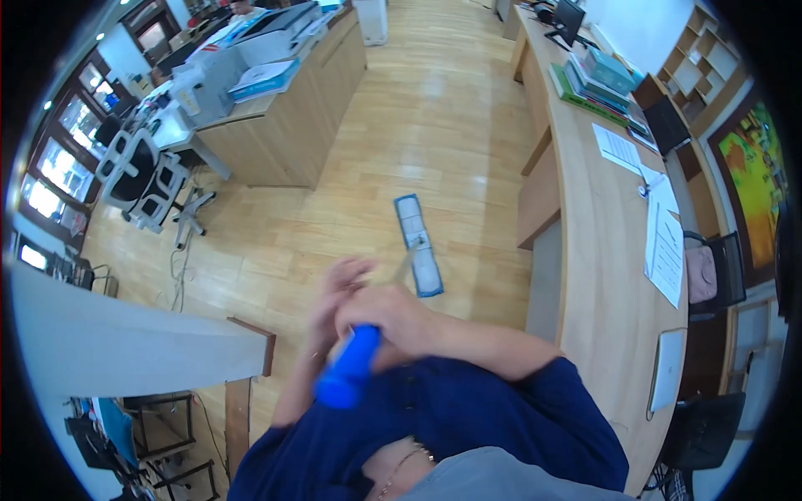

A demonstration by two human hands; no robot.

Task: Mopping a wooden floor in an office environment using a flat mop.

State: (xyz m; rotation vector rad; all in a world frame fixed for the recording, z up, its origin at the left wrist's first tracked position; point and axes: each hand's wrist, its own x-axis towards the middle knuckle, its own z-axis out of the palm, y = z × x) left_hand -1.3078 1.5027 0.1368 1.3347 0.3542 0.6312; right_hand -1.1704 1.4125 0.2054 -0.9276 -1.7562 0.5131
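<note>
A flat mop with a long rectangular head (417, 242), grey with blue edges, lies on the wooden floor ahead of me. Its thin pole rises toward me and ends in a thick blue handle (348, 367), blurred by motion. My right hand (388, 316) is wrapped round the pole just beyond this blue end. Close against it on the left is my left hand (338, 296), its fingers blurred and partly curled. Whether the left hand also grips the pole cannot be made out.
A long wooden desk (597, 275) on the right holds papers, books (597, 83) and a laptop (666, 373). At left stand a wooden cabinet (276, 142), a wheeled chair (146, 179) and a white pillar (167, 334). Cables (178, 275) trail on the floor. A person sits far left.
</note>
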